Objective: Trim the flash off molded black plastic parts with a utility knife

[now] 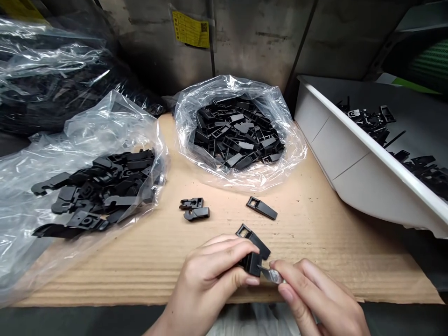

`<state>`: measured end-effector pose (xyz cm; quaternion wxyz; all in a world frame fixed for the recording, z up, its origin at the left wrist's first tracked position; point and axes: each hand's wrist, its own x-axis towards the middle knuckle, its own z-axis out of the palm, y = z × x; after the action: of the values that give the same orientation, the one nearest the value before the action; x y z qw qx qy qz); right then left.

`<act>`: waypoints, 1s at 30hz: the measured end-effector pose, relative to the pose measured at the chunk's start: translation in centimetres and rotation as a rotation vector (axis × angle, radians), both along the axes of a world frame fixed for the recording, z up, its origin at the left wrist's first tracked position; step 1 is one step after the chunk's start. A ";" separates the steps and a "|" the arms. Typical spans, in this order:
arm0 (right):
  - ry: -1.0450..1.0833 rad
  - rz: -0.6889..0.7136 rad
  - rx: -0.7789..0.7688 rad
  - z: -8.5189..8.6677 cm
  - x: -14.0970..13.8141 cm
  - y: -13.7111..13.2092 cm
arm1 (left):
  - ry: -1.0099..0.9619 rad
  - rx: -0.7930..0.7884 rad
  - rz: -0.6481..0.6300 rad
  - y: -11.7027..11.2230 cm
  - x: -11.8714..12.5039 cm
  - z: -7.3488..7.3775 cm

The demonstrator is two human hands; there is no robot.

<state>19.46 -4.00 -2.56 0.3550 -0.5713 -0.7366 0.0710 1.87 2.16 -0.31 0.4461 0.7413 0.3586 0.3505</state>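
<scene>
My left hand [213,273] pinches a black plastic part [252,264] between thumb and fingers, near the cardboard's front edge. In my right hand [317,291] is a small knife [271,274] with a thin blade and a shiny, clear-wrapped grip. Its tip meets the end of the black part. Just beyond my left fingers, a tapered black clip [257,241] with a square window lies partly hidden. Farther off rests a second tapered clip [262,208]. To its left, two short hooked black pieces [196,213] lie side by side.
An open clear bag [185,154] of tapered clips stands at the back on the cardboard [315,233]. At left, another clear bag [115,126] spills hooked pieces. A white bin [315,116] with black parts borders the right; a yellow label [191,30] hangs behind.
</scene>
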 end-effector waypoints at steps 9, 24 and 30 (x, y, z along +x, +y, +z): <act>0.095 -0.010 -0.030 0.9 2.1 -0.1 | -0.070 -0.036 0.024 -0.2 0.1 0.1; 0.274 0.062 -0.034 -0.2 -1.6 0.4 | 0.024 0.075 0.071 -0.7 -0.1 -0.5; 0.312 0.041 -0.107 -0.2 -1.6 0.3 | 0.039 0.145 0.060 -0.6 0.2 -0.6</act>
<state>17.84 -3.71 -2.78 0.4326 -0.5561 -0.6793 0.2051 2.04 1.56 -0.87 0.3735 0.7672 0.3632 0.3742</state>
